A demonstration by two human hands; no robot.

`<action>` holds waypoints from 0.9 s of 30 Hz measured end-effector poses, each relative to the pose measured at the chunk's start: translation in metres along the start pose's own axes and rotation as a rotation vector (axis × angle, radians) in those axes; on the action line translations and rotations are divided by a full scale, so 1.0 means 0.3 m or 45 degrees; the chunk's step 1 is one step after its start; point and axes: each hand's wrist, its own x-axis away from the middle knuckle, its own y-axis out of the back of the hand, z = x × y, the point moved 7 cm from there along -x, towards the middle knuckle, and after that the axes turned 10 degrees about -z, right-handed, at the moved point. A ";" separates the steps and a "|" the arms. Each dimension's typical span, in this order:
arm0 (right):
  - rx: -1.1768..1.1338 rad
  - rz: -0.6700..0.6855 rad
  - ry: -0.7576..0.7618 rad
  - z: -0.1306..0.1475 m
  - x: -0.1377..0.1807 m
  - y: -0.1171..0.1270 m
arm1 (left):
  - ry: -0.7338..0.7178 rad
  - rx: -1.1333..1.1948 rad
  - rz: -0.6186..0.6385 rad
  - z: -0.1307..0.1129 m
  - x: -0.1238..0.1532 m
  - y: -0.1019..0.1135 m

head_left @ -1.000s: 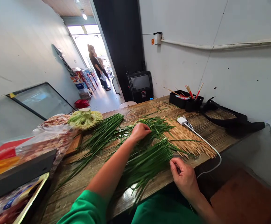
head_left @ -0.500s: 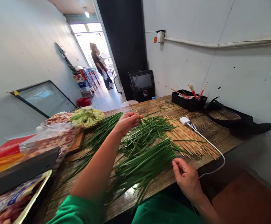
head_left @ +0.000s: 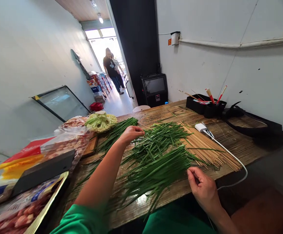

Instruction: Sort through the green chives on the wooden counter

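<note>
My left hand [head_left: 131,134] is closed in a pinch at the left edge of a loose heap of garlic chives [head_left: 162,138]; whatever its fingertips hold is too small to make out. In front of the heap lies a neater bunch of garlic chives [head_left: 159,167]. Just right of this bunch, over the table's front edge, my right hand [head_left: 203,187] is closed with thumb against fingers. A thin line shows below that hand, but its grip is unclear. Another bunch of chives [head_left: 119,131] lies behind my left forearm. Bamboo skewers [head_left: 208,149] are spread right of the heap.
A cauliflower [head_left: 101,122], bagged meat [head_left: 75,143] and a dark cleaver-like blade [head_left: 44,172] are on the left. A white charger [head_left: 201,127] with cable, a black holder [head_left: 197,104] and a black strap [head_left: 248,125] are on the right. Two people [head_left: 113,70] stand near the doorway.
The view has shifted, so the scene sits further right. My left hand has drawn slightly back left from the loose chives. A second person now shows by the doorway.
</note>
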 end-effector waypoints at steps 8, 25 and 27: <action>0.025 -0.003 0.011 -0.004 -0.006 -0.009 | -0.159 0.675 -0.217 -0.079 0.034 0.094; -0.059 0.014 -0.015 0.006 -0.005 -0.004 | -0.316 0.069 0.132 -0.109 0.198 -0.334; -0.065 0.020 -0.014 0.009 -0.008 -0.004 | -0.262 0.124 0.151 -0.102 0.207 -0.351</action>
